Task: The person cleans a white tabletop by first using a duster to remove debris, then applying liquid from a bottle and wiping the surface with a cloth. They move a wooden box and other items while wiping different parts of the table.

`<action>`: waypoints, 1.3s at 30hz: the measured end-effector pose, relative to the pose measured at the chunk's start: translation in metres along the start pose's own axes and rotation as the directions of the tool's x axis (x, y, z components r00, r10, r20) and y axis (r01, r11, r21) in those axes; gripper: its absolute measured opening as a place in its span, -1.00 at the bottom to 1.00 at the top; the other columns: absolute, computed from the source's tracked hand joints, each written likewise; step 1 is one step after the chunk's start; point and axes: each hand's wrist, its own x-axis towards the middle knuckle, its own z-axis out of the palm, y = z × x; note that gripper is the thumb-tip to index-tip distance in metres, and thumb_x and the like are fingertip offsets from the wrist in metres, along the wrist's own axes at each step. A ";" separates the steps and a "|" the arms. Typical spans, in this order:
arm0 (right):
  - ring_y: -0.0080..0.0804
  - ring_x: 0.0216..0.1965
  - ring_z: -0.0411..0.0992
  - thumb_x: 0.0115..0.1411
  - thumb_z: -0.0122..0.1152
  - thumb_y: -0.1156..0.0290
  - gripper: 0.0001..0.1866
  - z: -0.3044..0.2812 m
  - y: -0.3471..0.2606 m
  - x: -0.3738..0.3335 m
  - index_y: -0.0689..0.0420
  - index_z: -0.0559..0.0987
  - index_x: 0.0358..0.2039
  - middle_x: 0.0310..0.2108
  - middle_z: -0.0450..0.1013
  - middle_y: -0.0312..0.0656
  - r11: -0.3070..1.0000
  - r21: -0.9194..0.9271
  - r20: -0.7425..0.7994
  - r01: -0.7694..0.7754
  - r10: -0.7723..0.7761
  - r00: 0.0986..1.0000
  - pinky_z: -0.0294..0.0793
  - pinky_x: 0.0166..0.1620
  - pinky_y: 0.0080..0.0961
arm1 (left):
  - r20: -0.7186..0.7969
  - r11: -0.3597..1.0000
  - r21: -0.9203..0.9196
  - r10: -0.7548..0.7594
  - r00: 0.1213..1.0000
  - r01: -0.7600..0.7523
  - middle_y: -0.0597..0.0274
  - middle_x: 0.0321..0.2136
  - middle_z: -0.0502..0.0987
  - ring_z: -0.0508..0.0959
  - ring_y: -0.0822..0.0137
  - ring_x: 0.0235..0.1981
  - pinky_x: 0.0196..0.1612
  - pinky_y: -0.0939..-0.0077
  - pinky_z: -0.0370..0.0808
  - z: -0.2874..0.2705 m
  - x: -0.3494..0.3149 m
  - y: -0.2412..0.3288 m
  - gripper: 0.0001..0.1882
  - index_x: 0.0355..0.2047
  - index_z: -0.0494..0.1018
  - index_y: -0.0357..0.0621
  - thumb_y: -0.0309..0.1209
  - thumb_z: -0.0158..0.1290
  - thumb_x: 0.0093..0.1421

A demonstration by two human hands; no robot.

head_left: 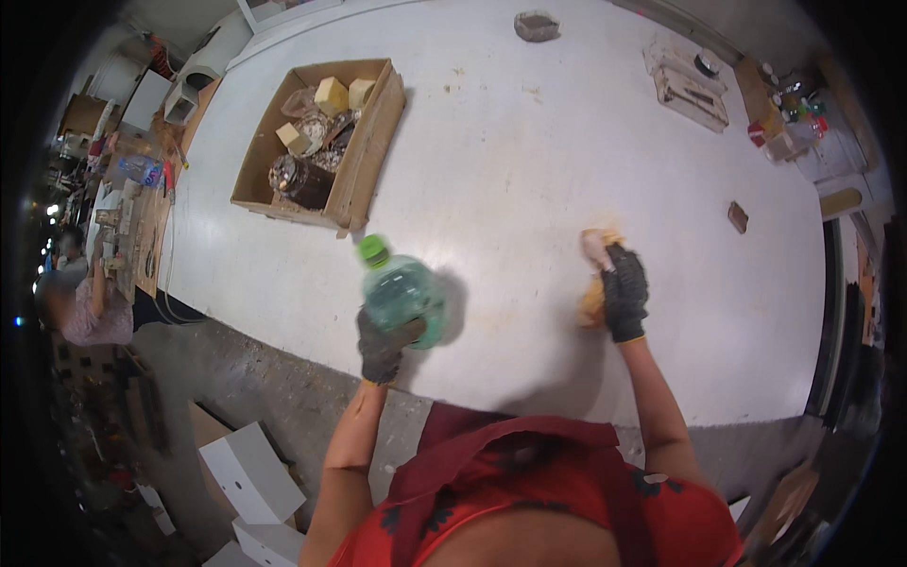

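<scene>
My left hand (pixel 381 352), in a dark glove, is wrapped round the lower part of a clear green plastic bottle (pixel 404 291) with a bright green cap. The bottle is tilted above the near left part of the white table (pixel 529 283), its cap pointing up and left. On the right, my right hand (pixel 625 291), gloved too, grips a crumpled yellowish cloth (pixel 593 302). Part of the cloth is under the fingers and hidden. The cloth rests on the tabletop.
A cardboard box (pixel 368 161) holding yellow blocks and a dark jar stands beyond the bottle. Farther off are a grey lump (pixel 537 26) and a dirty white tray (pixel 694 94). A small brown block (pixel 738 217) lies to the right. White panels (pixel 250 472) lean below the left edge.
</scene>
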 end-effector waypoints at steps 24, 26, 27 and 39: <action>-0.10 0.09 0.33 0.14 0.15 0.28 -0.60 0.069 0.124 0.265 0.08 0.51 0.00 0.03 0.44 -0.17 0.954 -0.285 0.067 0.098 -0.082 0.994 0.26 0.19 -0.26 | 0.393 0.834 -0.300 -0.334 0.857 0.463 0.21 -0.42 0.56 0.55 0.38 -0.42 -0.30 0.48 0.52 0.185 0.262 0.020 -0.76 -0.31 0.54 -0.26 -0.36 0.23 0.06; -0.12 0.08 0.34 0.14 0.14 0.28 -0.60 0.070 0.126 0.266 0.08 0.51 0.00 0.03 0.44 -0.16 0.952 -0.281 0.075 0.123 -0.106 0.992 0.25 0.19 -0.27 | 0.419 0.774 -0.364 -0.361 0.833 0.518 0.20 -0.41 0.56 0.55 0.37 -0.42 -0.29 0.47 0.53 0.186 0.271 0.021 -0.76 -0.31 0.53 -0.27 -0.37 0.22 0.07; -0.12 0.08 0.34 0.14 0.14 0.29 -0.60 0.071 0.127 0.266 0.09 0.51 0.00 0.02 0.44 -0.16 0.951 -0.279 0.079 0.135 -0.117 0.990 0.25 0.19 -0.28 | 0.432 0.740 -0.395 -0.373 0.821 0.544 0.20 -0.41 0.56 0.55 0.36 -0.42 -0.28 0.46 0.53 0.185 0.274 0.021 -0.76 -0.31 0.53 -0.28 -0.37 0.22 0.08; -0.12 0.05 0.36 0.08 0.19 0.29 -0.58 0.081 0.106 0.273 0.08 0.51 -0.01 0.03 0.43 -0.13 0.941 -0.186 0.124 0.283 -0.263 0.957 0.24 0.20 -0.24 | 0.310 0.840 -0.366 -0.296 0.904 0.400 0.16 -0.34 0.56 0.55 0.35 -0.35 -0.21 0.47 0.52 0.153 0.269 0.020 -0.68 -0.22 0.51 -0.31 -0.34 0.19 0.07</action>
